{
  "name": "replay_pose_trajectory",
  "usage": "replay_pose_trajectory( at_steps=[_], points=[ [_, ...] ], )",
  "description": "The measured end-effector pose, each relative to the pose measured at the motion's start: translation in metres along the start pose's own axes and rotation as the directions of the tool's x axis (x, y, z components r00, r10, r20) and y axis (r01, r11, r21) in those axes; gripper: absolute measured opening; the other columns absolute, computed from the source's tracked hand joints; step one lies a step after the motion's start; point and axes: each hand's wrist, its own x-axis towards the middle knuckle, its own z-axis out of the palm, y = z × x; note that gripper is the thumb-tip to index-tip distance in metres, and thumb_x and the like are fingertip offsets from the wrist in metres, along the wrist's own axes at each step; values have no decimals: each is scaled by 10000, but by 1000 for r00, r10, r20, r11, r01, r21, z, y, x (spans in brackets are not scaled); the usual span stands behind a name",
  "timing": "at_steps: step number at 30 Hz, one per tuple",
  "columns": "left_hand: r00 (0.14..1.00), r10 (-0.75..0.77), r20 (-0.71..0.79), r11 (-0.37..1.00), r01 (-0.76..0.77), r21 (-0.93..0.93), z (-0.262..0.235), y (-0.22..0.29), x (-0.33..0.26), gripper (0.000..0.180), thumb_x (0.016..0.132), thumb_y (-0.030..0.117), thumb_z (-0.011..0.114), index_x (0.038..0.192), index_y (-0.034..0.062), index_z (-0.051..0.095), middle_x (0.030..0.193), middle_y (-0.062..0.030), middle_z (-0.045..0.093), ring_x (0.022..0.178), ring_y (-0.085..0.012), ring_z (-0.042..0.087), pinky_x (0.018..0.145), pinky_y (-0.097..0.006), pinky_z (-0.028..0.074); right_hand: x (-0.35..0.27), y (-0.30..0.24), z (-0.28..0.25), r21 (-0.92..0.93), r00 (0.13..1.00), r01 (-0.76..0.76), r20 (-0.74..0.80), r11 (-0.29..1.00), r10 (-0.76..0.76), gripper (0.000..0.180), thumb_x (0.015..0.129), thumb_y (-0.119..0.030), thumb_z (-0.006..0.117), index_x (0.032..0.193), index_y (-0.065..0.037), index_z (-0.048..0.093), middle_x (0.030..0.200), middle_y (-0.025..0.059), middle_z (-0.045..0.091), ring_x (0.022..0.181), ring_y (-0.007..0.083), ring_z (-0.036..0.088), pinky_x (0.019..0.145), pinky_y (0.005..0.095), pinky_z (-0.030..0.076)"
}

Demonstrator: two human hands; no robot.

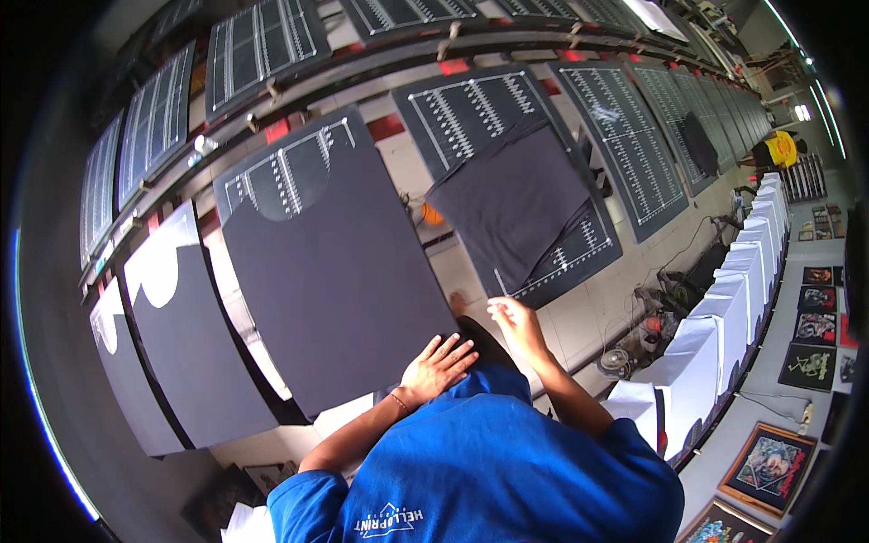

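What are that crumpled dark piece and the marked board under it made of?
The crumpled dark piece looks like matte cloth, given its soft folds. The marked board looks smooth and rigid, given its flat shape; perhaps wood or plastic.

Your blue shirt carries the clearest wording: white capital letters toward the lower edge of the view, with a smaller line and an outline emblem beside them (upside down from where you look). On the board under the loose dark cloth, you have white ruled scales with dense ticks, any figures too small to read; the next board to the right matches. On the framed print, reddish lettering is illegible to you.
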Motion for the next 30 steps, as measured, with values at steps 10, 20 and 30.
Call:
replay_pose_trajectory(
  at_steps=[10,20,30],
  points=[
    [898,-264,-352,949,177,-261,-11,4,255,268,872,51,643,1133,0,613,1113,-159,631,980,-344,600,880,-428,489,162,68,-181,618,892,-132,-267,775,365,401,943,-293,677,1240,-37,595,1163,99,656,891,172,708,646,264,541],
    [701,-605,-378,792,578,-196,35,30,395,758,800,216,776,1419,-30,415,1380,-244,485,1269,-404,470,1058,-455,412,238,59,-207,107,966,32,-257,994,-3,267,918,-171,666,1119,-9,601,890,63,636,812,151,629,705,320,509],
    [439,-773,-457,612,331,-718,32,11,403,184,975,152,619,914,-6,548,739,-87,584,700,-146,536,640,-317,452,222,76,-255,295,990,-84,134,952,46,279,966,-114,572,1215,11,569,1050,125,690,962,168,674,816,308,544]
  ],
)
